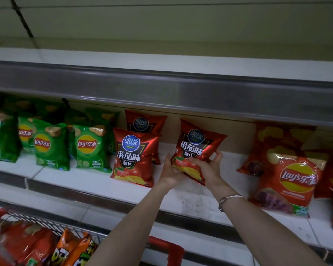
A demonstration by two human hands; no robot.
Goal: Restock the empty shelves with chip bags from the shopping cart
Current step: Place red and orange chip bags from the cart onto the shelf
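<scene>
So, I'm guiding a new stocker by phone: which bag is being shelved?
Look at the white stocked shelf, between green Lay's bags and orange-red Lay's bags. Among the red tomato bags there, the held bag is rightmost, tilted, gripped by left hand and right hand.

I see a dim, greyish picture, and the light seems to come from above, since the top shelf [161, 87] drops a dark shadow on the back bags [144, 121]. The shiny red bag [135, 156] has white glare on it. The shelf lines bend near the edges, and the cart bags [27, 244] in the corner look blurry.
</scene>
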